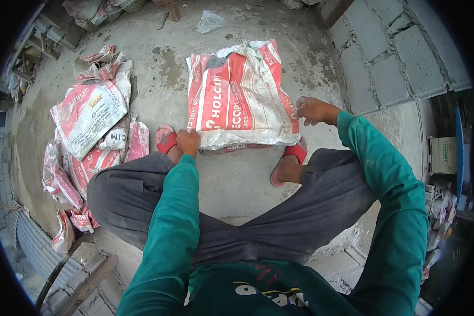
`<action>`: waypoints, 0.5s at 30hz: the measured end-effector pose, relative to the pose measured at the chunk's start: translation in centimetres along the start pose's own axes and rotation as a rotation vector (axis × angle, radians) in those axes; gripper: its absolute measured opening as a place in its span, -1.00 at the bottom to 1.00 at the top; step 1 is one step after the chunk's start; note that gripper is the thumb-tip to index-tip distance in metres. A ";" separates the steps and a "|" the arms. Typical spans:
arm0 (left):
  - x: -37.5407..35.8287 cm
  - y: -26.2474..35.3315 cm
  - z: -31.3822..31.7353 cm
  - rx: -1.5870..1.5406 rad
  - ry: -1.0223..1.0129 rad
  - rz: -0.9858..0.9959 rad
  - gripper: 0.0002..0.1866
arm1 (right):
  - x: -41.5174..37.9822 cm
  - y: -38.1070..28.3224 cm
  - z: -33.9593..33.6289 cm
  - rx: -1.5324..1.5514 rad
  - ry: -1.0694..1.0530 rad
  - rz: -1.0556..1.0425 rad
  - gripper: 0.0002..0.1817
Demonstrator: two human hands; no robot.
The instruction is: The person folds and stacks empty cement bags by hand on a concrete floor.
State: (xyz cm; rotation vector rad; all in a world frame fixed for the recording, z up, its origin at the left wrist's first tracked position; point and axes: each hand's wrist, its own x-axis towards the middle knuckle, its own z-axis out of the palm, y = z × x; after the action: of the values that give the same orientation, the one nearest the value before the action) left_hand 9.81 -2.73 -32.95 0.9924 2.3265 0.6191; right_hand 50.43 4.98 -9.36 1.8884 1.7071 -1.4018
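A red and white cement bag (pixel 239 97) lies flat on the concrete floor between my feet in red sandals. My left hand (pixel 187 141) is closed on the bag's near left corner. My right hand (pixel 312 110) pinches the bag's right edge, fingers curled. Both arms wear green sleeves. The bag's far end is torn open and crumpled.
A pile of empty cement bags (pixel 92 118) lies at the left. A grey block wall (pixel 389 58) runs along the right. Wooden planks (pixel 87 287) lie at the lower left, and a clear plastic scrap (pixel 210 21) sits on the floor beyond the bag.
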 end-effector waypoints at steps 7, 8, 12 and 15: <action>0.1 3.3 -0.4 -0.121 0.172 -0.029 -0.66 | -0.9 -3.0 0.9 -0.365 0.123 -0.353 -0.40; -1.3 4.3 -1.9 0.016 0.132 -0.036 -0.62 | -1.2 -3.9 1.0 -0.366 0.025 -0.306 -0.42; 0.1 7.9 -4.0 0.199 0.074 -0.006 -0.39 | 0.5 -4.0 0.3 -0.181 -0.246 -0.275 -0.49; 3.8 15.3 -9.9 0.029 0.092 0.040 -0.27 | -0.1 -5.4 -1.2 -0.184 -0.228 -0.254 -0.52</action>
State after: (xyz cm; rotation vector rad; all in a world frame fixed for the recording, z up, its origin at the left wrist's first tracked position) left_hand 9.17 7.68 -17.52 1.0470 2.4074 0.6617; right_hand 46.36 7.36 -6.46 1.3981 1.9339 -1.4261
